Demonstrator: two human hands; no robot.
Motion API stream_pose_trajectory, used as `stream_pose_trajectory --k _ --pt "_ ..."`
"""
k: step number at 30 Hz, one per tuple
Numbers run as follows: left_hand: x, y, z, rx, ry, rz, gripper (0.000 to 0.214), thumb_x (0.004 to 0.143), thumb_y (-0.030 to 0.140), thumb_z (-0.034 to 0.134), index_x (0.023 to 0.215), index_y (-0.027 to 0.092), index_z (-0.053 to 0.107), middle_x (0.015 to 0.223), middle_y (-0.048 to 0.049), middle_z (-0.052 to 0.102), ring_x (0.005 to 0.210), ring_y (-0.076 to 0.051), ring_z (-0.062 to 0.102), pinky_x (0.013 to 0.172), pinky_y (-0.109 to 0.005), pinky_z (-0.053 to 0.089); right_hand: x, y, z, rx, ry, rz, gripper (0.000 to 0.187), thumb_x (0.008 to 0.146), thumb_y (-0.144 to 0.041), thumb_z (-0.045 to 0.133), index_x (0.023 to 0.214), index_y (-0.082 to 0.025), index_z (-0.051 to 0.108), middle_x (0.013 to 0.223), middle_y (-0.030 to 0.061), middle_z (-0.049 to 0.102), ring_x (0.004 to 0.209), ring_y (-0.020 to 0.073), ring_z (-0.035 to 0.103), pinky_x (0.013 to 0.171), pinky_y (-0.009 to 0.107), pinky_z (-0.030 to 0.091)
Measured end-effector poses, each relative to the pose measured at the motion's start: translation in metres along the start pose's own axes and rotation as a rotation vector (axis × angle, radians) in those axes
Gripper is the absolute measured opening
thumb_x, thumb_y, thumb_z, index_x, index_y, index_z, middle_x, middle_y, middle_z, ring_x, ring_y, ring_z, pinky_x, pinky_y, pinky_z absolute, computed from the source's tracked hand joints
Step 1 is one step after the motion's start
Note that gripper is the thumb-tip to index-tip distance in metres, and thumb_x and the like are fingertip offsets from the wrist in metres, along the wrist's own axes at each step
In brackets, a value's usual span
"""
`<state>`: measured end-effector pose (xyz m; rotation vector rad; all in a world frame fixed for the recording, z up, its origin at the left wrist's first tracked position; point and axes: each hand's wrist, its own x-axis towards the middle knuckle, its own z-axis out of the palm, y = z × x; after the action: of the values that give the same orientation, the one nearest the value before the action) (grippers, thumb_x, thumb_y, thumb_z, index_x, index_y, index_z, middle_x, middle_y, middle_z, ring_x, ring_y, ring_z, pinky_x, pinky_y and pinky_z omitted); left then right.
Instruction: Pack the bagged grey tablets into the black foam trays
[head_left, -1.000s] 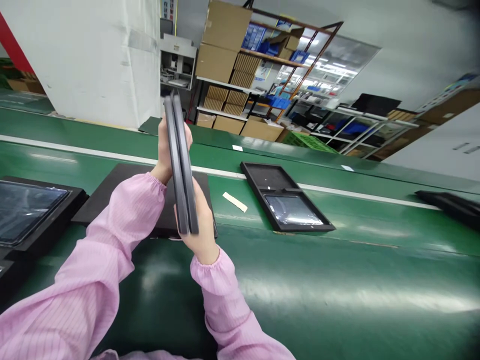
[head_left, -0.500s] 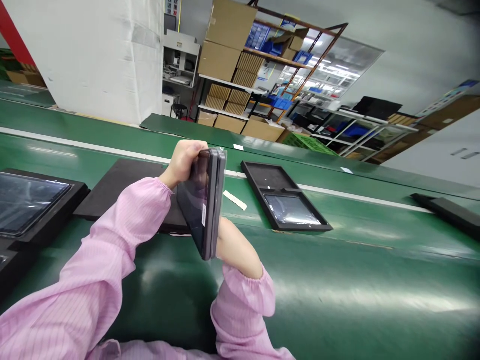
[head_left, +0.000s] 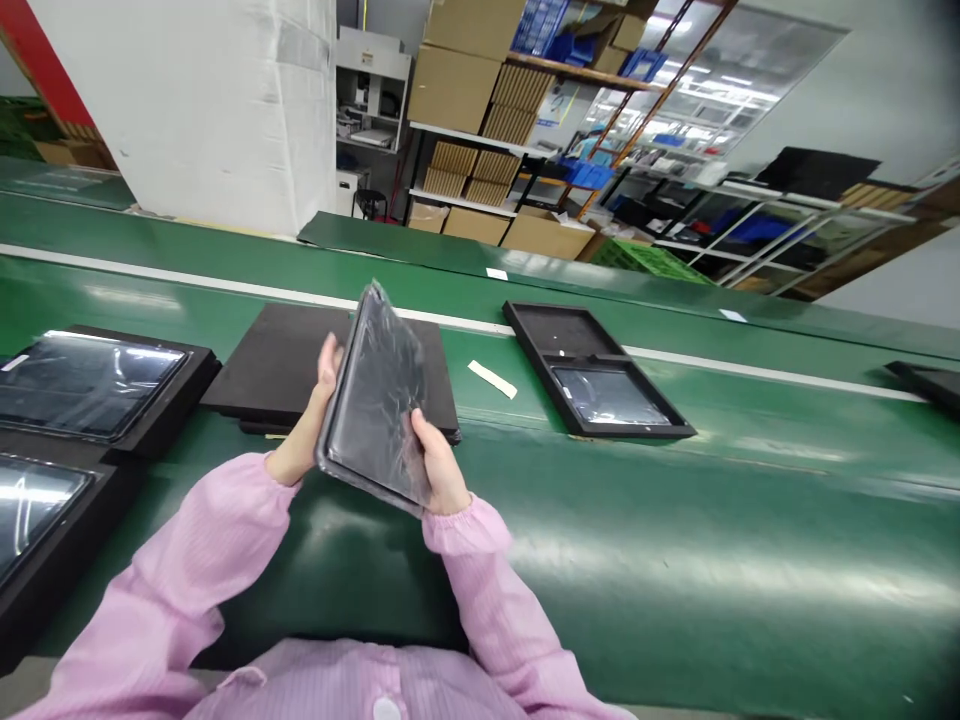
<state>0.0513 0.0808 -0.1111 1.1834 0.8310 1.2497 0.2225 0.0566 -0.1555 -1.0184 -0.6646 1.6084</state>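
I hold a dark tablet wrapped in clear film (head_left: 379, 395) tilted up over the green conveyor belt (head_left: 675, 540), its glossy face toward me. My left hand (head_left: 311, 420) grips its left edge from behind. My right hand (head_left: 435, 465) holds its lower right corner, with the thumb on the face. Both sleeves are pink. Just behind the tablet a flat black foam pad (head_left: 281, 365) lies on the belt.
A black tray (head_left: 596, 370) with a wrapped screen in its near half lies to the right, and a small white strip (head_left: 492, 378) is beside it. Black trays with screens (head_left: 90, 375) sit at the left. Another dark tray (head_left: 930, 380) shows at far right. Shelves of cardboard boxes stand behind.
The tablet has turned from edge-on and upright to face me, and it has come down closer to the belt. My right hand has moved from its underside to the lower right corner.
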Motion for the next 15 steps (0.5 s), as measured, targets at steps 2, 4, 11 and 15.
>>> stream_pose_trajectory --k 2,4,11,15 --pt "-0.017 -0.007 -0.015 -0.138 -0.04 -0.257 0.07 0.071 0.077 0.062 0.112 0.02 0.067 0.109 -0.0106 0.071 0.123 -0.034 0.057 0.102 -0.045 0.047 0.012 -0.008 -0.01 -0.199 0.073 -0.192 0.052 0.07 -0.057 0.077 0.103 -0.018 0.068 0.101 0.0079 0.076 0.103 0.0272 0.07 0.093 0.041 0.055" --pt "-0.023 -0.017 -0.027 -0.164 -0.116 -0.357 0.068 0.063 0.059 0.081 0.115 0.018 0.066 0.111 -0.0112 0.073 0.119 -0.036 0.06 0.101 -0.046 0.048 0.024 -0.019 -0.018 -0.404 0.085 -0.356 0.055 0.071 -0.056 0.077 0.107 -0.016 0.068 0.11 0.0096 0.075 0.105 0.0275 0.069 0.096 0.042 0.053" --pt "-0.018 -0.068 -0.024 -0.396 0.02 -0.321 0.069 0.049 0.02 0.091 0.112 0.018 0.064 0.116 -0.0092 0.073 0.118 -0.032 0.063 0.109 -0.049 0.043 0.04 -0.037 -0.009 -0.609 0.201 -0.661 0.052 0.072 -0.048 0.078 0.113 -0.016 0.069 0.113 0.0117 0.075 0.103 0.0269 0.071 0.097 0.044 0.055" --pt "-0.034 -0.085 -0.026 -0.48 0.102 -0.385 0.066 0.049 0.021 0.091 0.108 0.019 0.064 0.11 -0.0085 0.074 0.113 -0.032 0.066 0.107 -0.051 0.045 0.031 -0.028 0.002 -0.7 0.417 -0.761 0.031 0.074 -0.04 0.078 0.091 -0.015 0.075 0.101 0.0131 0.076 0.089 0.0259 0.074 0.085 0.042 0.061"
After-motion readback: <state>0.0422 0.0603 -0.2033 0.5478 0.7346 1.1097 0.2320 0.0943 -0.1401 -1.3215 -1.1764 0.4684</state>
